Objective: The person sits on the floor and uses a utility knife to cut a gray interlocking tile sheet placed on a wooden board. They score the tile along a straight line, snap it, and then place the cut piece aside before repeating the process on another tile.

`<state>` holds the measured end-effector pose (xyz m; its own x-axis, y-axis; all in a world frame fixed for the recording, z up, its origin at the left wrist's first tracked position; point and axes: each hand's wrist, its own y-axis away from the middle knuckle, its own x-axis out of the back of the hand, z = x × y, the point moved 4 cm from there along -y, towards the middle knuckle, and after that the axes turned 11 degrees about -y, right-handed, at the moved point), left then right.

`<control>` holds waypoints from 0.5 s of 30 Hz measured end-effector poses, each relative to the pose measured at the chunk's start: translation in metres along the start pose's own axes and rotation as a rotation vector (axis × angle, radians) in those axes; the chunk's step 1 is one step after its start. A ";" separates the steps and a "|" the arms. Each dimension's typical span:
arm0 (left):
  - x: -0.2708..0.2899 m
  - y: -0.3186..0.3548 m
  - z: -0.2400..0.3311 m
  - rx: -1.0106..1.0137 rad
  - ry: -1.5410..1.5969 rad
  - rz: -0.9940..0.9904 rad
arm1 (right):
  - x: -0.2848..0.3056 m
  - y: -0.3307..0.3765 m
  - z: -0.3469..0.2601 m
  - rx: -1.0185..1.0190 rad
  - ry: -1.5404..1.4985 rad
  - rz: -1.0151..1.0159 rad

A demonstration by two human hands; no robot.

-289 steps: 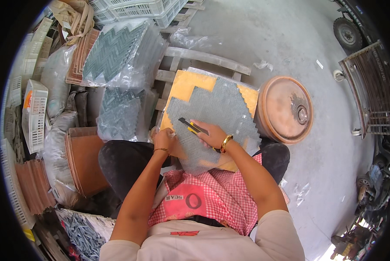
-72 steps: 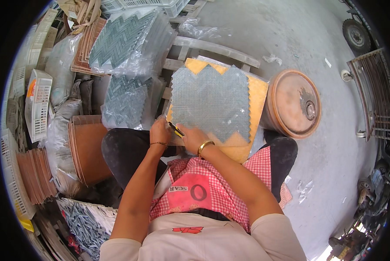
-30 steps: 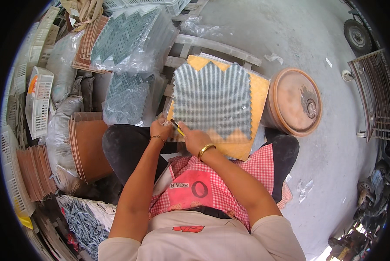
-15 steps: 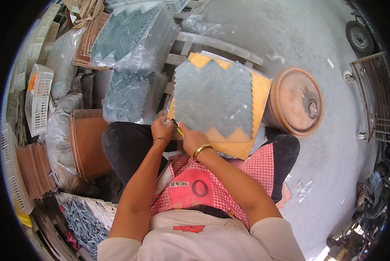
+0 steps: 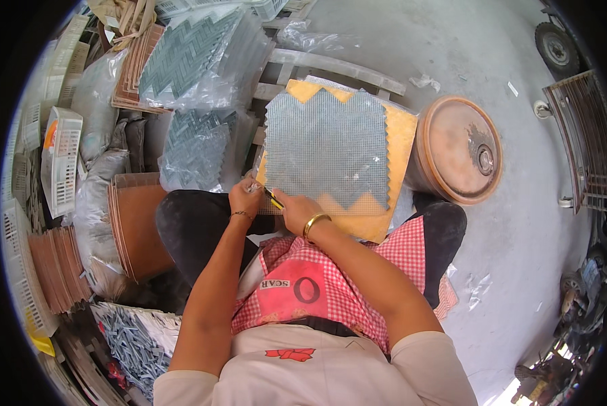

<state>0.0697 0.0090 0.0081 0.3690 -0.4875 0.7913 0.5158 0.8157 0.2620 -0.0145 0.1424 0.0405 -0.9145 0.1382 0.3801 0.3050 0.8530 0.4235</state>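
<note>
A grey mosaic tile sheet with zigzag ends and a mesh over it lies in front of me on a yellow-orange board. The board's corners show past the tiles. At the sheet's near left corner, my left hand is closed on a bunched translucent strip, perhaps mesh edge. Just beside it, my right hand grips a yellow and black utility knife. The knife's tip points toward my left fingers, along the mesh border. Whether the blade touches the mesh is too small to tell.
A lidded brown barrel stands right of the board. Plastic-wrapped tile stacks lie at the far left, near a pallet. Brown boards, white crates and a box of loose tile strips line my left side. A wheeled rack stands right.
The knife in my right hand has come slightly nearer to me along the mesh edge. My left hand keeps its grip; the whole view has shifted a little.
</note>
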 end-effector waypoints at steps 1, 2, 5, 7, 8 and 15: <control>0.002 0.000 -0.003 0.010 0.014 -0.003 | 0.002 0.003 -0.001 -0.008 0.019 -0.031; 0.003 0.001 -0.005 0.018 0.035 -0.008 | 0.003 0.008 -0.001 -0.005 0.042 -0.040; 0.002 0.001 -0.008 0.020 0.109 -0.048 | 0.000 0.012 -0.003 -0.014 0.145 -0.042; 0.003 0.002 -0.012 0.013 0.111 -0.059 | -0.003 0.011 -0.005 -0.013 0.140 0.004; 0.004 0.003 -0.011 0.007 0.089 -0.058 | -0.005 0.010 -0.004 -0.015 0.137 0.027; 0.016 0.024 0.014 -0.108 -0.299 -0.036 | -0.001 0.008 0.003 0.046 0.076 0.031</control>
<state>0.0777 0.0252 0.0351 0.1132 -0.3891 0.9142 0.6091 0.7541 0.2456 -0.0120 0.1505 0.0409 -0.8816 0.1275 0.4545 0.3184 0.8714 0.3732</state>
